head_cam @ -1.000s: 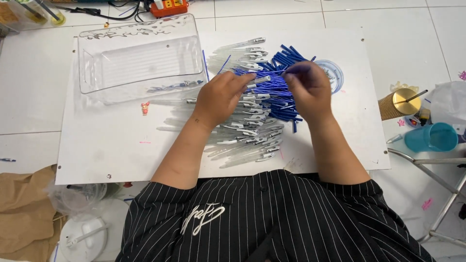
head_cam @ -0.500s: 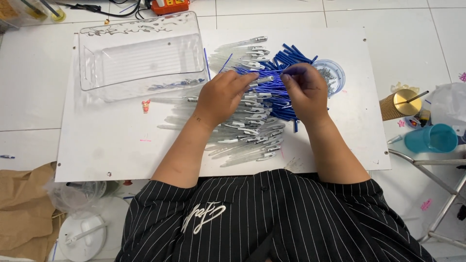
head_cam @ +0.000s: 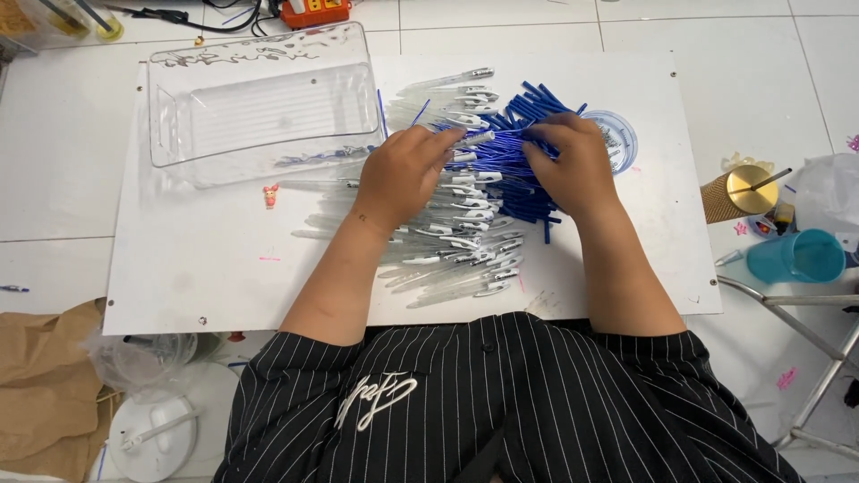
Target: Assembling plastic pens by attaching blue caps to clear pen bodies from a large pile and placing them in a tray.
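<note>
A white board (head_cam: 197, 268) lies on the tiled floor in front of me. On it a heap of clear pen barrels (head_cam: 456, 241) lies beside a pile of blue refills (head_cam: 514, 148). My left hand (head_cam: 407, 174) rests on the barrels and pinches one clear pen by its tip. My right hand (head_cam: 573, 165) lies on the blue refills with its fingers curled over them, and it seems to pinch one thin refill that points towards the left hand. The fingertips of both hands are close together over the middle of the pile.
A clear plastic tray (head_cam: 259, 103) stands at the board's back left. A round clear lid (head_cam: 617, 139) lies behind my right hand. To the right are a gold-topped cup (head_cam: 738, 192), a teal cup (head_cam: 796, 255) and a metal frame leg (head_cam: 805, 331). Brown paper (head_cam: 45, 385) lies lower left.
Both hands stay over the pile. The fingertips have shifted slightly and my right hand has drawn a little closer to the left one.
</note>
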